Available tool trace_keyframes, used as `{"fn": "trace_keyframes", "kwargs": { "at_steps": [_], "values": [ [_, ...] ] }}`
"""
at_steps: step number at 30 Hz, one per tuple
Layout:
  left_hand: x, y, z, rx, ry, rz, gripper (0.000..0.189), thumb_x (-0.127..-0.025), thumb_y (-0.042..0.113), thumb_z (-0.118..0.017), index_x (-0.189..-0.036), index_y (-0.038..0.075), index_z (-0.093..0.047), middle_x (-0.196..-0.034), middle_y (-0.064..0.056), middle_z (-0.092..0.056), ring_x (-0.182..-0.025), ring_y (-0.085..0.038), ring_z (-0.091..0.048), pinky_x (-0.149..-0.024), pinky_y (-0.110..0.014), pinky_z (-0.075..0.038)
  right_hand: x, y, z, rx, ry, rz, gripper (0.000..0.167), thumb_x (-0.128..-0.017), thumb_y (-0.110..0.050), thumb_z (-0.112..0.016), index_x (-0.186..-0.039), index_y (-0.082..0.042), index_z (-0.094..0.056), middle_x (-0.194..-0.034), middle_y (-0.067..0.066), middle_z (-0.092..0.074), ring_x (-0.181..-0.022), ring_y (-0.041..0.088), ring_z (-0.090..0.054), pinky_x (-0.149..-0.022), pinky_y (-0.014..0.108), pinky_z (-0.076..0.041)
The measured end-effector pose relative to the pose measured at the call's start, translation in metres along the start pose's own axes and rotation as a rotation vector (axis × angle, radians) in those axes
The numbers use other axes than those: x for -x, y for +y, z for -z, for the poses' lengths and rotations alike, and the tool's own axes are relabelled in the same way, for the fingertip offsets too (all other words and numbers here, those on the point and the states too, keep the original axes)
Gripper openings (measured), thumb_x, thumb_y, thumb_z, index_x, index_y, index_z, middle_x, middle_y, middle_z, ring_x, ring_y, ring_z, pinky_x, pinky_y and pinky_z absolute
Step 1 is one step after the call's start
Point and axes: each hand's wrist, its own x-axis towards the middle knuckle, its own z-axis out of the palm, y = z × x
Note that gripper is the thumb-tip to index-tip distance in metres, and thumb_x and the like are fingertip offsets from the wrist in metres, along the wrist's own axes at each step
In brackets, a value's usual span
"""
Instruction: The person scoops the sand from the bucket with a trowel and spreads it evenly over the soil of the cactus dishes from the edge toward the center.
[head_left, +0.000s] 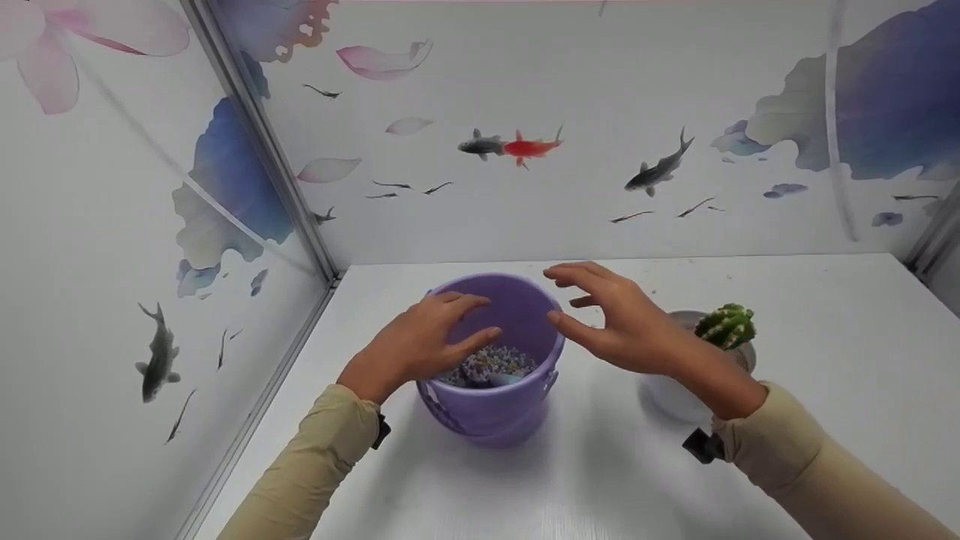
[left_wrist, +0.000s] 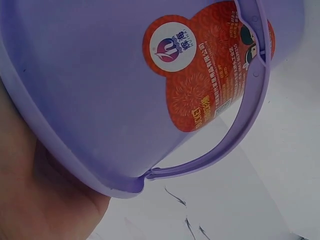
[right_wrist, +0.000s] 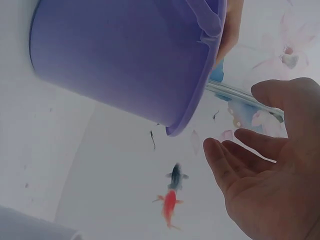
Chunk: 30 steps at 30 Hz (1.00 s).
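A purple plastic bucket (head_left: 491, 420) stands upright on the white table, with a red label (left_wrist: 215, 70) and a handle (left_wrist: 220, 150) hanging at its side. Inside lie many small multicoloured grains (head_left: 499, 364) and a pale bluish piece (head_left: 506, 379), partly hidden. My left hand (head_left: 424, 334) is over the bucket's left rim, fingers loosely bent above the opening, holding nothing. Just off the right rim, my right hand (head_left: 619, 319) hovers with spread, relaxed fingers; in the right wrist view its palm (right_wrist: 270, 195) holds nothing.
Behind my right forearm is a white pot (head_left: 679, 401) with a green cactus (head_left: 726, 326). White panels (head_left: 525, 217) painted with fish and petals wall the table at the back and left. A metal corner post (head_left: 289, 180) joins them.
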Motion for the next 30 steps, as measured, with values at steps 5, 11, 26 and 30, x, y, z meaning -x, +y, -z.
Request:
{"fn": "trace_keyframes", "kwargs": {
  "at_steps": [5, 11, 26, 30],
  "values": [
    [-0.001, -0.001, -0.001, 0.006, -0.015, -0.040, 0.058, -0.108, 0.055, -0.061, -0.143, 0.009, -0.068, -0.136, -0.011, -0.074, -0.123, -0.026, -0.073, -0.106, -0.047, -0.059, 0.000, 0.006, -0.017, -0.026, 0.001, -0.033, 0.060, -0.106, -0.029, -0.072, -0.159, -0.009, -0.052, -0.165, 0.008, -0.050, -0.149, 0.029, -0.056, -0.114, 0.044, -0.055],
    [-0.007, 0.001, -0.003, 0.030, -0.038, -0.095, 0.044, -0.107, 0.045, -0.068, -0.128, 0.007, -0.076, -0.122, -0.008, -0.079, -0.112, -0.024, -0.076, -0.101, -0.044, -0.061, 0.002, 0.014, -0.034, -0.073, 0.016, -0.077, 0.065, -0.107, -0.028, -0.070, -0.163, -0.005, -0.045, -0.168, 0.013, -0.046, -0.146, 0.036, -0.059, -0.115, 0.049, -0.053],
    [-0.020, 0.009, -0.005, 0.100, -0.337, -0.075, 0.037, -0.103, 0.049, -0.072, -0.116, 0.017, -0.084, -0.103, 0.003, -0.083, -0.094, -0.010, -0.077, -0.087, -0.033, -0.063, 0.007, 0.033, -0.050, -0.273, 0.035, -0.148, 0.063, -0.109, -0.016, -0.064, -0.165, 0.000, -0.041, -0.170, 0.019, -0.043, -0.154, 0.036, -0.050, -0.115, 0.044, -0.051],
    [-0.022, 0.011, -0.005, 0.101, -0.430, -0.053, 0.042, -0.104, 0.058, -0.065, -0.112, 0.022, -0.085, -0.097, 0.011, -0.081, -0.088, -0.004, -0.075, -0.085, -0.032, -0.061, 0.007, 0.031, -0.051, -0.295, 0.034, -0.161, 0.063, -0.109, -0.015, -0.063, -0.166, -0.002, -0.039, -0.172, 0.017, -0.041, -0.156, 0.034, -0.048, -0.117, 0.042, -0.049]
  ]
}}
